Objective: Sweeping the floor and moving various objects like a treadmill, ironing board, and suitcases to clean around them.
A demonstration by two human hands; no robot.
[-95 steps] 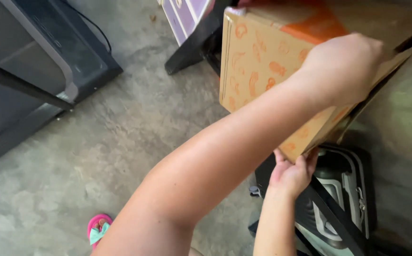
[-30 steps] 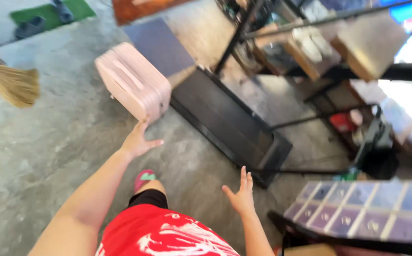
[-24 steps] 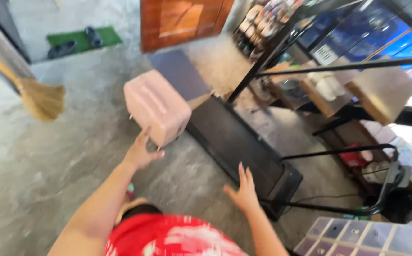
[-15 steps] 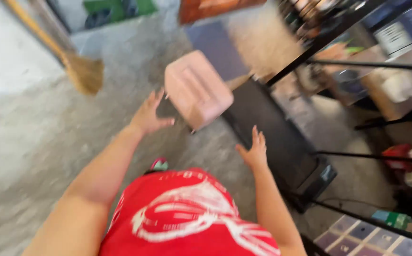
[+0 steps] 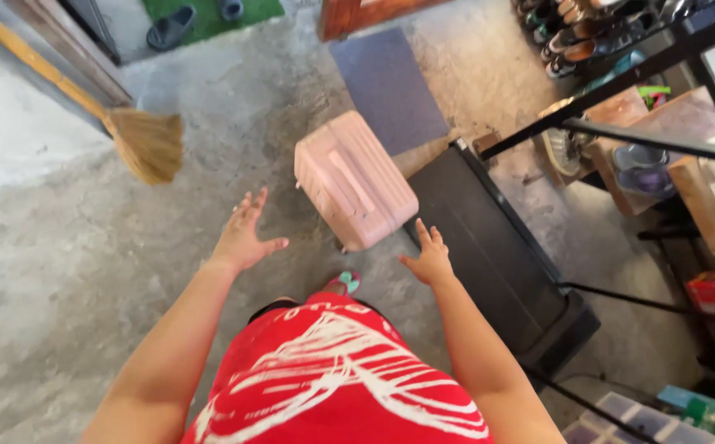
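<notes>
Both hands empty, fingers spread wide: L hand [image 5: 245,234] & R hand [image 5: 429,259] near pink suitcase [image 5: 354,180] on floor [image 5: 61,271], not touching. Broom [image 5: 148,144] to left.

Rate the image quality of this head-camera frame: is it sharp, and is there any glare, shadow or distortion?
Head view: mostly sharp, the ribbed pale pink hard-shell suitcase and straw broom crisp; the left hand and right hand only slightly soft. Even daylight, with a small soft shadow under the suitcase; no harsh glare, though the white wall at left is bright. Wide-angle lens stretches the forearms and red printed shirt at the bottom edge.
</notes>
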